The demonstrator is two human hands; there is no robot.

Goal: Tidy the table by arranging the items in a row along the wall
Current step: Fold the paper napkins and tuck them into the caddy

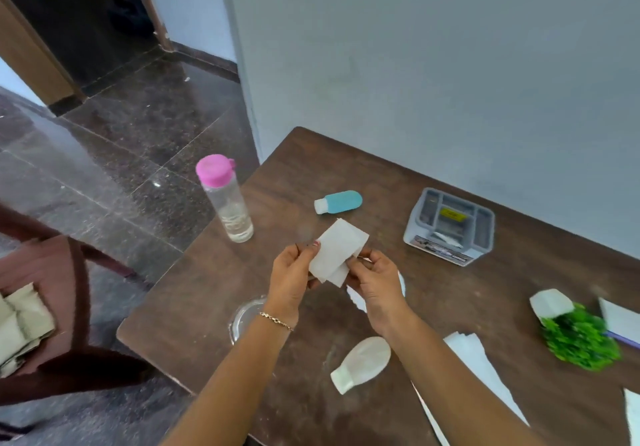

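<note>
**Above the tabletop [346,175]: folded paper pinched by both hands**

Fingers [306,250] of the left hand [291,272] and the right hand [375,281] are clamped on opposite edges of the white folded paper [337,251], held in the air over mid-table. Just beyond it, a blue bottle [341,202] lies flat. A clear bottle [227,199] with a pink cap stands upright at the left edge. A grey organizer [450,225] sits near the wall. A white bottle [362,362] lies on its side by the right forearm. The green plant [575,328] at far right is blurred.

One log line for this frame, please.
left hand: pinches folded tissue | right hand: pinches same tissue | tissue: held above table | blue bottle: lying flat, away from wall
</note>
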